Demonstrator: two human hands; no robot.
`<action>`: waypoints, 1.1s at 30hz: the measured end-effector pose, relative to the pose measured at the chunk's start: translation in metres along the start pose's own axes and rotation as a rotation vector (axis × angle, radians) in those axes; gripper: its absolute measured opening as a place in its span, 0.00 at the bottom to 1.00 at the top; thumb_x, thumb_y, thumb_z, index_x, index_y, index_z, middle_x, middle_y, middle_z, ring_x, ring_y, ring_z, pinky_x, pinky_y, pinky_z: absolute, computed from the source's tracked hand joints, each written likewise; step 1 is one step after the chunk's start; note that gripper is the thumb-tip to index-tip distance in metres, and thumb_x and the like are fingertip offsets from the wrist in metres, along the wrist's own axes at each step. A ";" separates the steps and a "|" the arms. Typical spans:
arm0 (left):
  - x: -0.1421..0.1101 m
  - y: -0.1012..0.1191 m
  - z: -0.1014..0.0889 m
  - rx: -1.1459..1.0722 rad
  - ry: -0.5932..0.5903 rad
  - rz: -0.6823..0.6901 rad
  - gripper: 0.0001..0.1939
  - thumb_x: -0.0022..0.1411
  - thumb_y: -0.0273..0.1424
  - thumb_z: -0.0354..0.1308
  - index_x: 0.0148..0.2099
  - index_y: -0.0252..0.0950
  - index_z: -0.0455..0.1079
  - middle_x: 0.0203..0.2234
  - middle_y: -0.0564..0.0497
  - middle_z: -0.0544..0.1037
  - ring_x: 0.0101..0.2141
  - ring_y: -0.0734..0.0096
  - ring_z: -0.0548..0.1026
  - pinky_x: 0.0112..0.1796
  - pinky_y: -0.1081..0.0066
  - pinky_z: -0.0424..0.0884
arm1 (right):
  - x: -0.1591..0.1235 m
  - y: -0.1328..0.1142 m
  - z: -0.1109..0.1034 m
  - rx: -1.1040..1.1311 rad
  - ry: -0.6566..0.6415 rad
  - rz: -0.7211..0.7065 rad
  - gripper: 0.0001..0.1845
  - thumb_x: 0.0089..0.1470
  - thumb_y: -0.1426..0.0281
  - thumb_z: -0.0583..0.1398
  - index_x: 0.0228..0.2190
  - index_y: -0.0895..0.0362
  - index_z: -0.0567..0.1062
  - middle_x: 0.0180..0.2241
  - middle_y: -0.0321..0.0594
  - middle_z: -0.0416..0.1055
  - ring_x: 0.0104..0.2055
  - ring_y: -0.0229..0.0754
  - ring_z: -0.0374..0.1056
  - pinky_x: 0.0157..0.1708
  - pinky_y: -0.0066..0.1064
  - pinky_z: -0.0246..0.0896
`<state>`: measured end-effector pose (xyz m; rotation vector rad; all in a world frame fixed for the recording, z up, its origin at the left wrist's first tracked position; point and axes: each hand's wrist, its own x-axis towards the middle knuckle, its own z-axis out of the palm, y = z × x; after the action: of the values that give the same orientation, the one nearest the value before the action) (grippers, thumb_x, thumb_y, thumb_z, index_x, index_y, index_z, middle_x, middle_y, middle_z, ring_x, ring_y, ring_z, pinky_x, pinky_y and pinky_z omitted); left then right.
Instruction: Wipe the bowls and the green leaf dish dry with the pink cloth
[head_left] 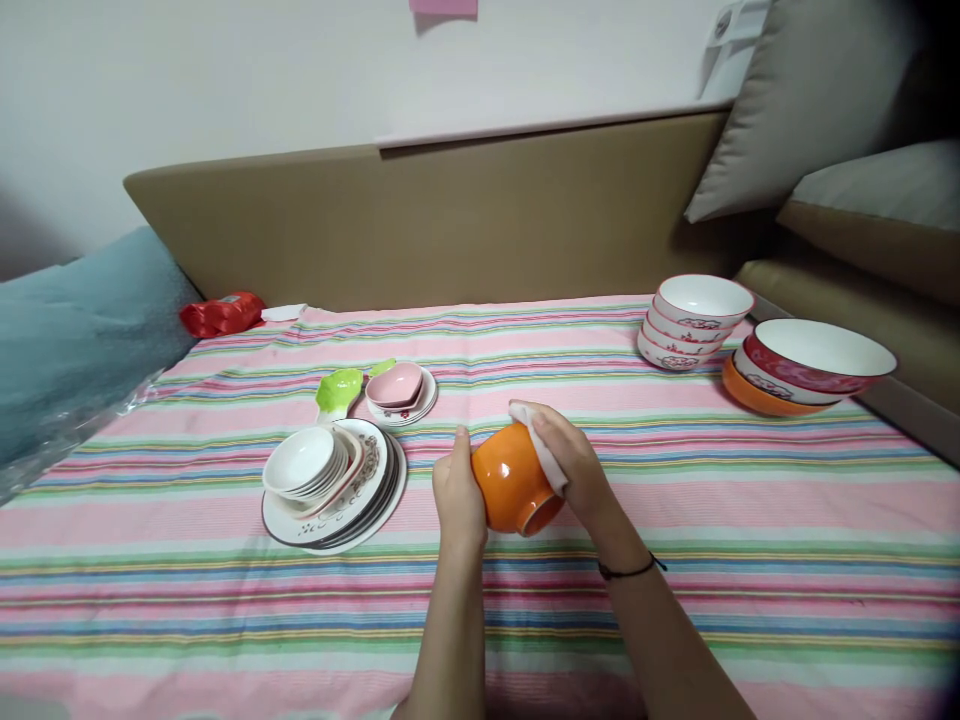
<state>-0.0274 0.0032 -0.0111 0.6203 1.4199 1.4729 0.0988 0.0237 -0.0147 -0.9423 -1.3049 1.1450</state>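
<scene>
An orange bowl [510, 475] is tilted on its side above the striped cloth, its foot ring turned toward me and to the right. My left hand [459, 495] grips its left side, the thumb pointing up along the rim. A white cloth [547, 455] lies against the bowl's right side. My right hand [574, 465] is closed over that cloth and presses it to the orange surface. Some of the right fingers are hidden behind the cloth and bowl. The inside of the bowl faces away and cannot be seen.
Left of my hands stand stacked plates [356, 530] topped with small white bowls [300, 460]. Behind them are a pink dish [395, 385] on saucers and a green dish [339, 388]. At right are patterned bowls [679, 335] and larger bowls [821, 360]. A red package [223, 315] lies far left.
</scene>
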 end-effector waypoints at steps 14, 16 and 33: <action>-0.003 -0.003 0.002 0.146 0.063 0.156 0.30 0.56 0.54 0.52 0.15 0.37 0.54 0.11 0.56 0.55 0.16 0.78 0.54 0.19 0.73 0.49 | -0.007 -0.019 0.020 -0.435 0.062 -0.261 0.14 0.57 0.64 0.55 0.42 0.52 0.77 0.45 0.40 0.74 0.51 0.48 0.65 0.55 0.43 0.56; -0.003 -0.005 0.005 0.010 0.059 0.099 0.29 0.55 0.53 0.53 0.16 0.37 0.54 0.12 0.57 0.54 0.16 0.79 0.53 0.19 0.74 0.50 | -0.002 -0.012 0.015 -0.160 0.162 -0.076 0.14 0.56 0.60 0.56 0.37 0.52 0.77 0.41 0.39 0.76 0.47 0.47 0.68 0.51 0.41 0.61; -0.001 0.004 -0.005 0.215 0.097 0.215 0.29 0.56 0.50 0.55 0.14 0.37 0.55 0.10 0.56 0.55 0.16 0.77 0.54 0.19 0.71 0.48 | -0.016 -0.023 0.030 -0.712 -0.001 -0.361 0.16 0.60 0.68 0.49 0.44 0.55 0.73 0.43 0.46 0.71 0.47 0.50 0.64 0.50 0.45 0.58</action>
<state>-0.0325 0.0008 -0.0079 0.8676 1.6420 1.5454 0.0722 0.0009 0.0064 -1.1364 -1.8411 0.3901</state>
